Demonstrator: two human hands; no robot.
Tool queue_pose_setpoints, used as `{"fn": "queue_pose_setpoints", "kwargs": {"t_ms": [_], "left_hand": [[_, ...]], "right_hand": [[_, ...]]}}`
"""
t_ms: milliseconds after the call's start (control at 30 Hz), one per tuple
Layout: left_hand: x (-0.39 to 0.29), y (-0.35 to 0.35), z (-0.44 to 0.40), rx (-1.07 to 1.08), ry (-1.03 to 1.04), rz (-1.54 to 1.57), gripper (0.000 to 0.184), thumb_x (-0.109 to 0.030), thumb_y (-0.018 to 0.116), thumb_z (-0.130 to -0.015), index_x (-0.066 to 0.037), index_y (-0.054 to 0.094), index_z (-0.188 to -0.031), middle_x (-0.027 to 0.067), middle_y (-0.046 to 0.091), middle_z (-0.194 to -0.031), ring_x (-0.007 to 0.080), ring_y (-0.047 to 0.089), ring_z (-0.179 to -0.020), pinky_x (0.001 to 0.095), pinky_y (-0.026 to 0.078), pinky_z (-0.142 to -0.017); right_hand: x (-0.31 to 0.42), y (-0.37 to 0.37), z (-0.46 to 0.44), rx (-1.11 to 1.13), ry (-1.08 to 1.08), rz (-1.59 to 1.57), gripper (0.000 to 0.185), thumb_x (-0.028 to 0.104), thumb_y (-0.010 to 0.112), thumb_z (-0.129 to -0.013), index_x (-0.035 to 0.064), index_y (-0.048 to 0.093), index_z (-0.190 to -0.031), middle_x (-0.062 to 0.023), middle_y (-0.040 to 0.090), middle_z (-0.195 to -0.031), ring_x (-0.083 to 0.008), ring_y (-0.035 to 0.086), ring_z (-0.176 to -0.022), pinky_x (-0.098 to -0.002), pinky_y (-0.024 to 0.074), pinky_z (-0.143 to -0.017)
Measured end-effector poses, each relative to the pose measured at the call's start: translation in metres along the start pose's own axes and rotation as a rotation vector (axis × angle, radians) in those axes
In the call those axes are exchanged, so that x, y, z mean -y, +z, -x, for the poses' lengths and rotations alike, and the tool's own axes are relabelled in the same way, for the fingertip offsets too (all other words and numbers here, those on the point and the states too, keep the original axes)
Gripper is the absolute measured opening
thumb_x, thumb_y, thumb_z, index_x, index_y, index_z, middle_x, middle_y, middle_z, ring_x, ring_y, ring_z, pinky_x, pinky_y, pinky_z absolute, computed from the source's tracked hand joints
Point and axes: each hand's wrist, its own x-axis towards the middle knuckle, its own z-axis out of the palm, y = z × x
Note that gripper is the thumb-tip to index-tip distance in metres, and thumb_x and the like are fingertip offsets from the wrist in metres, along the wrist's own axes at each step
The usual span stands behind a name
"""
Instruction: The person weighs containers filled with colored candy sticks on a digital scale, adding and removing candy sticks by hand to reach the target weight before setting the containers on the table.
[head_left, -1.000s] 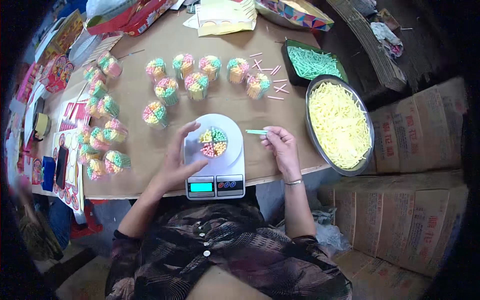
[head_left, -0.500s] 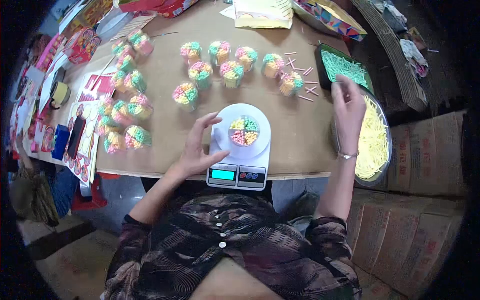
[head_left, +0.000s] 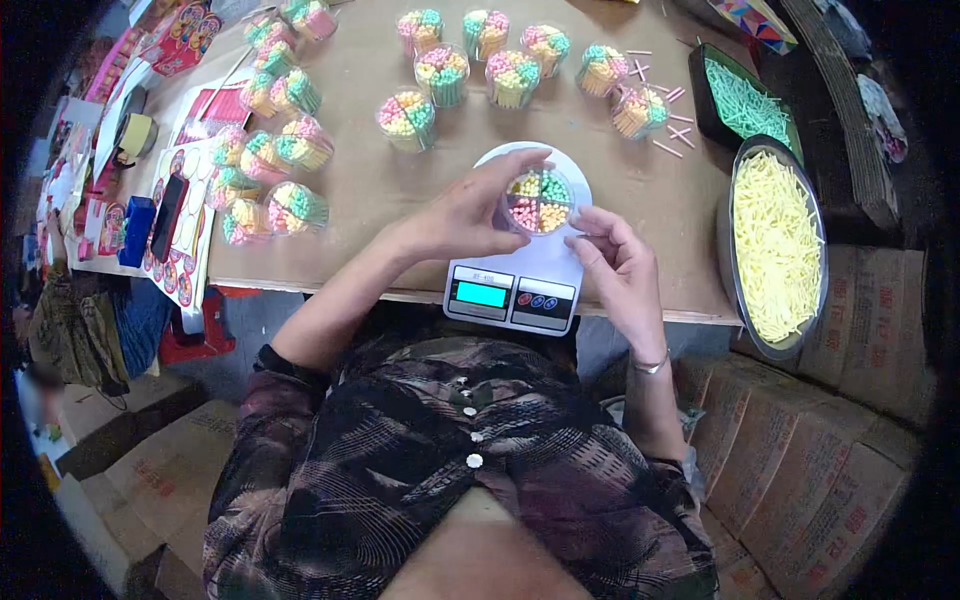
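Note:
A clear round cup (head_left: 540,202) stands on the white digital kitchen scale (head_left: 513,300). Inside it, dividers part pink, yellow, green and pale orange sticks into sections. My left hand (head_left: 470,212) curves around the cup's left side, fingers at the far rim and thumb at the near rim. Close to the cup's right side is my right hand (head_left: 622,270), its fingers bent in toward the thumb; whatever lies between the fingertips is too small to make out. The scale's display glows blue-green, its reading unreadable.
Several filled cups (head_left: 513,78) stand beyond the scale, with more cups (head_left: 262,157) at the left. Loose pink sticks (head_left: 680,133) lie near a black tray of green sticks (head_left: 745,105). An oval tub (head_left: 737,290) of yellow sticks sits at the right edge. Cartons (head_left: 800,420) are stacked below.
My right hand has come from beside the stick containers to the cup's right side. My left hand has closed in around the cup. The view has shifted, too.

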Motion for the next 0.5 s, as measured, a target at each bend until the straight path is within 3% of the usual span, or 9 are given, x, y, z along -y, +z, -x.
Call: {"fn": "queue_pose_setpoints", "kwargs": {"t_ms": [67,200,233,367,500], "left_hand": [[0.001,0.004,-0.002,-0.012,-0.028,0.008,0.093,0.001,0.075,-0.062,-0.009,0.029,-0.142,0.0165,0.047,-0.133,0.0272,0.045,-0.125,0.0393,0.041,-0.105],[0.001,0.031,0.008,-0.342,0.000,-0.030,0.085,-0.002,0.077,-0.065,-0.004,0.031,-0.137,0.0180,0.051,-0.124,0.0267,0.048,-0.119,0.0374,0.043,-0.101],[-0.003,0.037,0.009,-0.342,0.005,-0.034,0.085,-0.002,0.077,-0.065,-0.004,0.031,-0.137,0.0180,0.051,-0.124,0.0267,0.048,-0.119,0.0374,0.043,-0.101],[-0.014,0.056,0.012,-0.483,-0.229,-0.109,0.079,-0.008,0.078,-0.067,0.002,0.034,-0.132,0.0186,0.051,-0.118,0.0273,0.056,-0.100,0.0361,0.048,-0.086],[-0.009,0.050,0.017,-0.415,-0.105,-0.019,0.077,-0.006,0.077,-0.066,0.002,0.036,-0.131,0.0160,0.051,-0.117,0.0250,0.056,-0.098,0.0354,0.047,-0.087]], "right_hand": [[0.003,0.002,-0.006,-0.048,-0.028,-0.060,0.022,0.000,0.057,-0.089,-0.0028,0.062,-0.110,-0.0056,0.064,-0.096,-0.0092,0.057,-0.079,-0.0200,0.0467,-0.073],[-0.004,0.002,-0.027,0.004,-0.183,0.007,0.023,0.003,0.054,-0.091,-0.0015,0.061,-0.113,-0.0043,0.063,-0.099,-0.0068,0.055,-0.081,-0.0178,0.0449,-0.072],[-0.004,0.003,-0.031,0.002,-0.189,0.005,0.023,0.003,0.054,-0.091,-0.0015,0.061,-0.113,-0.0043,0.063,-0.099,-0.0068,0.055,-0.081,-0.0178,0.0449,-0.072],[-0.003,0.007,-0.049,0.085,-0.161,-0.048,0.023,0.007,0.052,-0.094,0.0001,0.061,-0.114,-0.0032,0.063,-0.095,-0.0047,0.051,-0.075,-0.0164,0.0427,-0.068],[-0.008,0.001,-0.047,0.138,-0.145,-0.008,0.026,0.011,0.055,-0.093,-0.0021,0.060,-0.114,-0.0037,0.061,-0.088,-0.0081,0.051,-0.074,-0.0194,0.0425,-0.066]]}}
